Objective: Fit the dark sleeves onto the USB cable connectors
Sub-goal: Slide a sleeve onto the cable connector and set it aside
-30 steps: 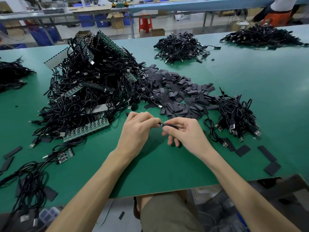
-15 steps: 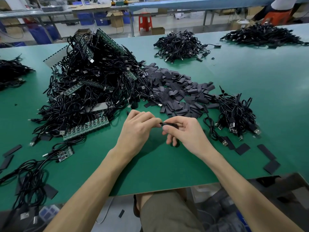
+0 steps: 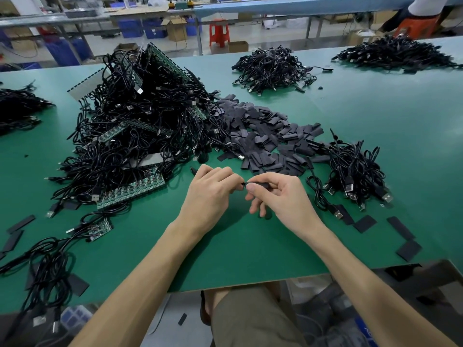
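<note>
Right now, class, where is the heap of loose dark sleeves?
Head view, centre: the heap of flat dark sleeves lies between the big black cable pile, left, and the smaller cable bundle, right.

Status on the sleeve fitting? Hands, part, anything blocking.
Left hand pinching a cable end. Right hand pinching a dark sleeve, ends meeting above the table. Sleeve pile and cable heap behind, not between the hands.
</note>
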